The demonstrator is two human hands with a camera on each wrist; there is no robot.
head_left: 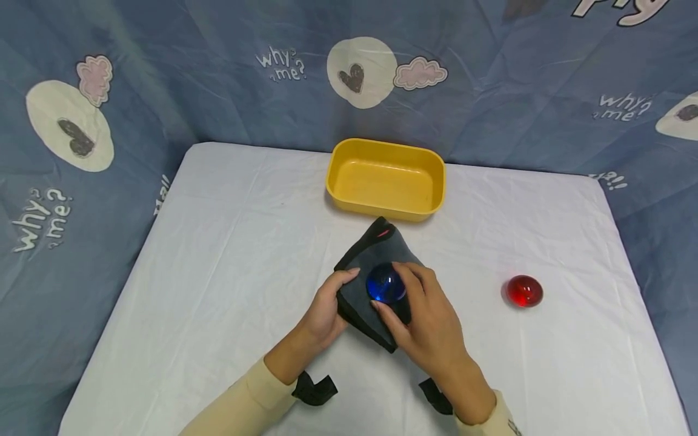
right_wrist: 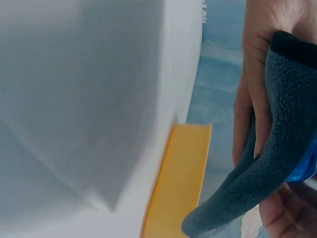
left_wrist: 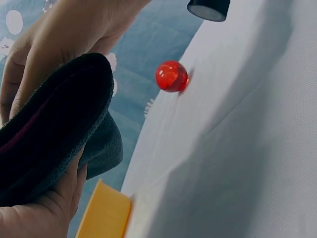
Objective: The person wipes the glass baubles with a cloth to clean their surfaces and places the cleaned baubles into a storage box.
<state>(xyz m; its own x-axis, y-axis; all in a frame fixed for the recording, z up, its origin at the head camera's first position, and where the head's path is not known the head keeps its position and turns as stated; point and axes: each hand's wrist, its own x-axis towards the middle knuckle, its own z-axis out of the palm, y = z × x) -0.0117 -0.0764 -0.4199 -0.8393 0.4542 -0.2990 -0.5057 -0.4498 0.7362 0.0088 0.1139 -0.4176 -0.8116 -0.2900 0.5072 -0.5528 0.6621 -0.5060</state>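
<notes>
A folded dark grey cloth (head_left: 357,303) with black edges lies across my left hand (head_left: 322,309), whose thumb presses on its top while the fingers support it from below. On the cloth sits a clear blue ball (head_left: 386,283). My right hand (head_left: 431,315) pinches that ball between thumb and fingers against the cloth. In the right wrist view, the cloth (right_wrist: 277,134) hides most of the blue ball (right_wrist: 304,166). The left wrist view shows the cloth (left_wrist: 54,119) from its edge side, and the ball is hidden there.
A yellow rectangular tub (head_left: 389,212) stands at the back of the white-covered table (head_left: 245,242), just beyond the cloth. To the right lies a clear red ball (head_left: 525,291). Blue printed fabric (head_left: 218,72) hangs behind and at both sides.
</notes>
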